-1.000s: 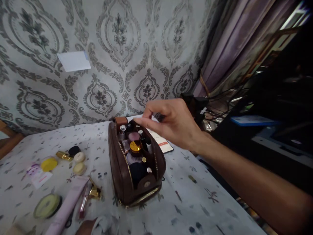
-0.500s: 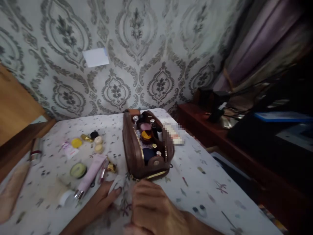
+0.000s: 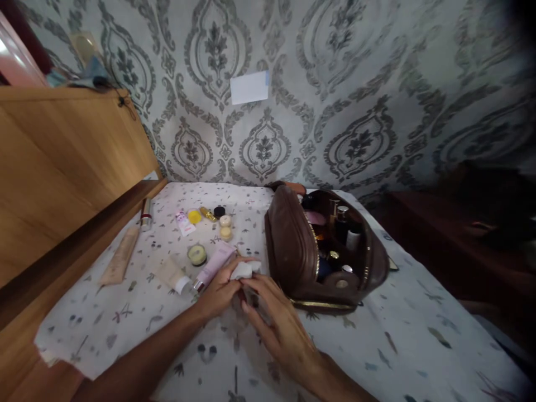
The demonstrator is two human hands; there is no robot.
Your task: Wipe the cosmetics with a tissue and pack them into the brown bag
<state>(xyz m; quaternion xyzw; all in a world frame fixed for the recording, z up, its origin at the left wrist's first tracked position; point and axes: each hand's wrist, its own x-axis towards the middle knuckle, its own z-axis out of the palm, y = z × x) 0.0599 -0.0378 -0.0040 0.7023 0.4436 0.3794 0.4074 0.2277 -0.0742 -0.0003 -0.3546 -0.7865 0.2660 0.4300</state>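
Observation:
My left hand is closed on a crumpled white tissue, its thumb pressed along the lower edge. Close against it, my right hand has bent fingers at the tissue's side and its thumb lower down. A small dark reddish spot shows between the two hands; what it belongs to is hidden. Just beyond my left hand lies a pale pink tube with a silver cap. To the right of my hands stands an unzipped brown makeup bag, holding several bottles and other cosmetics.
On the patterned tablecloth lie a cream tube, a beige tube, a round green pot, a yellow pot and several smaller cosmetics. A wooden panel rises at left; papered wall stands behind.
The view has swung left, so bag and cosmetics appear further right. My right hand has gone from a fist to looser fingers against my left hand, which still holds the tissue.

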